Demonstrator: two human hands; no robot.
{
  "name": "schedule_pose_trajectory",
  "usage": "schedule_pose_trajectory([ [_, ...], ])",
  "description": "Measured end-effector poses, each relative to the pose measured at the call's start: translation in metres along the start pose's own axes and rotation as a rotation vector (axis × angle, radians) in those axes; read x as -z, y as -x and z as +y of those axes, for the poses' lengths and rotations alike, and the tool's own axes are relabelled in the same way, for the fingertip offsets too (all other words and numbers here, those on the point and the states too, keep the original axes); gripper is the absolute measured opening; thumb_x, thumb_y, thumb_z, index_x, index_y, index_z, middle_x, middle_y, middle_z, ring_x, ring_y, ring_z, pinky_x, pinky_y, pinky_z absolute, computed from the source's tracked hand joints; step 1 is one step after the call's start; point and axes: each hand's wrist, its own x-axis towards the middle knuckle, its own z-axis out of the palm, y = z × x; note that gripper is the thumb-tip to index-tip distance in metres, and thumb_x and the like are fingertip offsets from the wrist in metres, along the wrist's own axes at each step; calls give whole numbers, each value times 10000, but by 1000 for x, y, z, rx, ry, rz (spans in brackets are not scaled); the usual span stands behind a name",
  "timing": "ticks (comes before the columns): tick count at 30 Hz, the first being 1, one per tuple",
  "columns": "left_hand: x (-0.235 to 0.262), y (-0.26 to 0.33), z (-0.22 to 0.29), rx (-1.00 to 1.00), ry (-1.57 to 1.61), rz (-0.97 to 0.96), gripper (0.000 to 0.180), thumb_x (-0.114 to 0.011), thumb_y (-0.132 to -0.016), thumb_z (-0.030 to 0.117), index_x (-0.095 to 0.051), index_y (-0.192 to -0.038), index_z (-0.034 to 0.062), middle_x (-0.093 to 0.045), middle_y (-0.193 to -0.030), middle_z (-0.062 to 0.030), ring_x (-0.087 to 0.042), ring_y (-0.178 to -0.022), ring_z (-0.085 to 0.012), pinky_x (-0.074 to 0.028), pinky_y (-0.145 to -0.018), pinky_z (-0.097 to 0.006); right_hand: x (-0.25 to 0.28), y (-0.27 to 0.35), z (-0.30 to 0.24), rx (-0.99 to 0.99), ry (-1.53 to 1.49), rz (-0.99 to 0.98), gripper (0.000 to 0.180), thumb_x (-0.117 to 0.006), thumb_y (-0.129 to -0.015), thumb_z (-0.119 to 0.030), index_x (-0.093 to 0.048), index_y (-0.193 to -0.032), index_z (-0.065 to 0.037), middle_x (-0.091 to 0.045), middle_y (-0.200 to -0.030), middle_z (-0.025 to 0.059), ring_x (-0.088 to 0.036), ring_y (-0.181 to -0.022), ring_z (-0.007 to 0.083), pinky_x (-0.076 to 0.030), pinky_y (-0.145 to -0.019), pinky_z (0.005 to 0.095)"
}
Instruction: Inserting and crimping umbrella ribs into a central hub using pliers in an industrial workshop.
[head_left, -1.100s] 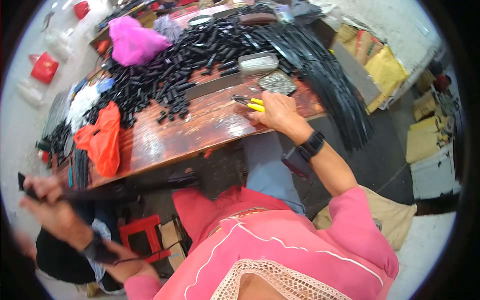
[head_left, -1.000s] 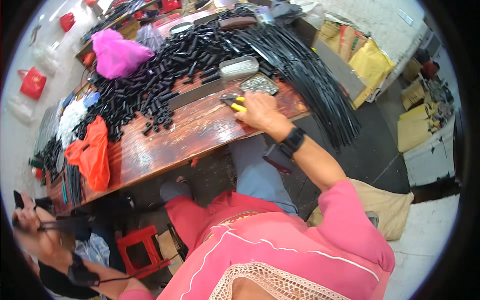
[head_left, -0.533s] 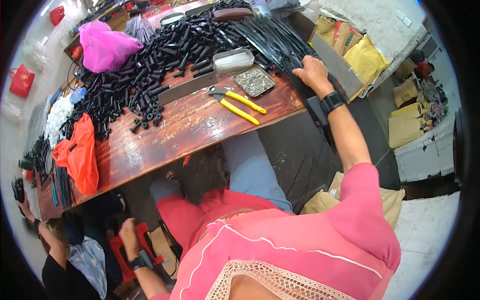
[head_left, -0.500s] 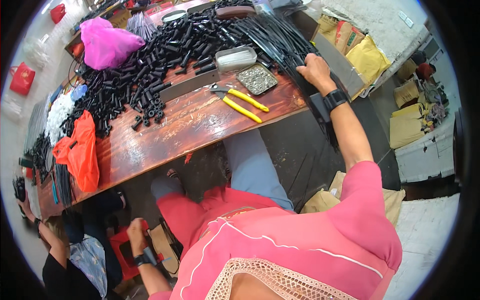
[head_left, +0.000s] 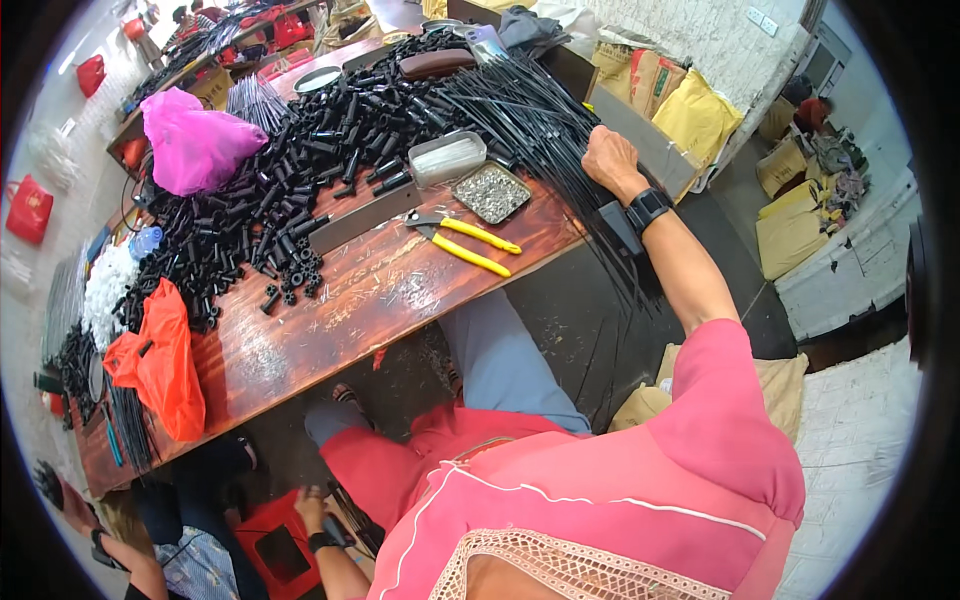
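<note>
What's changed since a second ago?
The right hand let go of yellow-handled metal pliers, now on the red wooden table, and moved right to long black strips. The left hand released a dark bundle and drew back. The magenta plastic bag stayed.

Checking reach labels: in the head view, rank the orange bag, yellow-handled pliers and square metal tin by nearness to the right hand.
1. Square metal tin: left of the right hand.
2. Yellow-handled pliers: also left, nearer the front edge of the table.
3. Orange bag: at the table's left end.
</note>
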Motion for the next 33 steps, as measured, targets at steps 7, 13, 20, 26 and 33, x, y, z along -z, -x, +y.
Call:
schedule_pose_trajectory([
  [7,14,54,216,-146,333,-36,406,-563,-949,154,-502,-1325,12,-572,-762,-18,-539,-561,-85,-407,-447,-208,20,-31,50,-7,-433,1,447,-693,-768,-303,-614,-895,118,-637,-950,324,-636,-959,434,-505,-796,459],
  [13,-8,88,274,-307,267,-110,414,-598,-928,164,-532,-1294,-18,-626,-841,-63,-611,-651,-106,-457,-515,-201,18,-33,53,-127,-256,-200,328,-694,-742,-232,-674,-898,56,-658,-959,305,-648,-960,422,-519,-814,455],
  [20,-23,110,304,-371,119,-106,371,-591,-928,153,-566,-1247,-34,-630,-835,-52,-615,-663,-107,-480,-547,-209,-3,-22,52,-122,-116,-15,421,-620,-736,-124,-560,-1127,21,-496,-1204,312,-586,-1022,478,-495,-899,481],
  [26,-31,132,327,-424,55,-191,322,-600,-927,173,-605,-1180,-26,-650,-811,-49,-625,-685,-111,-488,-577,-223,-21,-37,76,-330,-234,-81,401,-606,-735,-159,-619,-1048,90,-604,-1071,363,-620,-993,472,-510,-840,485],
  [33,-46,141,352,-438,42,-218,290,-618,-914,181,-645,-1092,-45,-651,-773,-46,-616,-684,-112,-472,-596,-227,-10,-41,84,-309,-289,-186,387,-752,-704,-240,-678,-964,37,-660,-1028,275,-640,-993,411,-515,-844,461],
])
